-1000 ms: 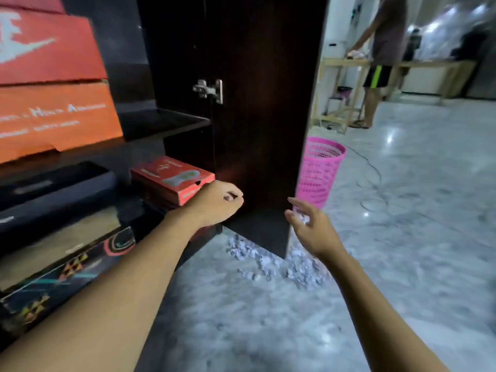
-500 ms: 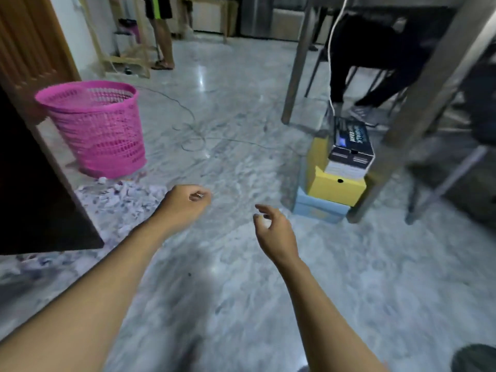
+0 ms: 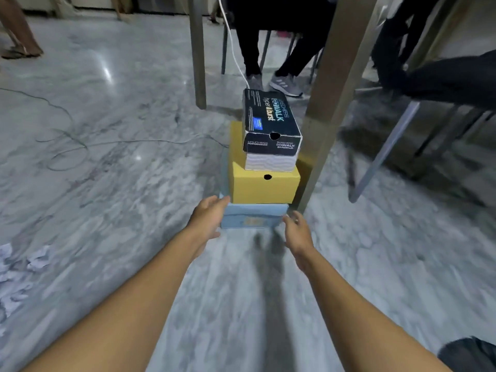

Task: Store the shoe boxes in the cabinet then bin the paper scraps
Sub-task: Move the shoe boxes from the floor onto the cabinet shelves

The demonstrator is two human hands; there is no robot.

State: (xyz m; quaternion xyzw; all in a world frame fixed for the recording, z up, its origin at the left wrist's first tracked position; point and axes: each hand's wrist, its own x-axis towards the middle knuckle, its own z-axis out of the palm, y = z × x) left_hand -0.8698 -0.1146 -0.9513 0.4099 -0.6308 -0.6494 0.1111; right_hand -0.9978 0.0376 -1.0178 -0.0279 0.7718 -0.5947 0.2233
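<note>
Black box (image 3: 268, 116) on yellow box (image 3: 264, 186) on blue box (image 3: 252, 218), long axes pointing away; left hand (image 3: 208, 218), right hand (image 3: 296, 232) wide, flanking blue box

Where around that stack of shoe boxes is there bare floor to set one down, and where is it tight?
Bare floor lies left of the stack, up to the looping cable, and in front of it. Tight: the table leg stands close at its right; shoes and chair legs behind.

3 stacked boxes (image 3: 265, 167) beside table leg (image 3: 332, 103)
</note>
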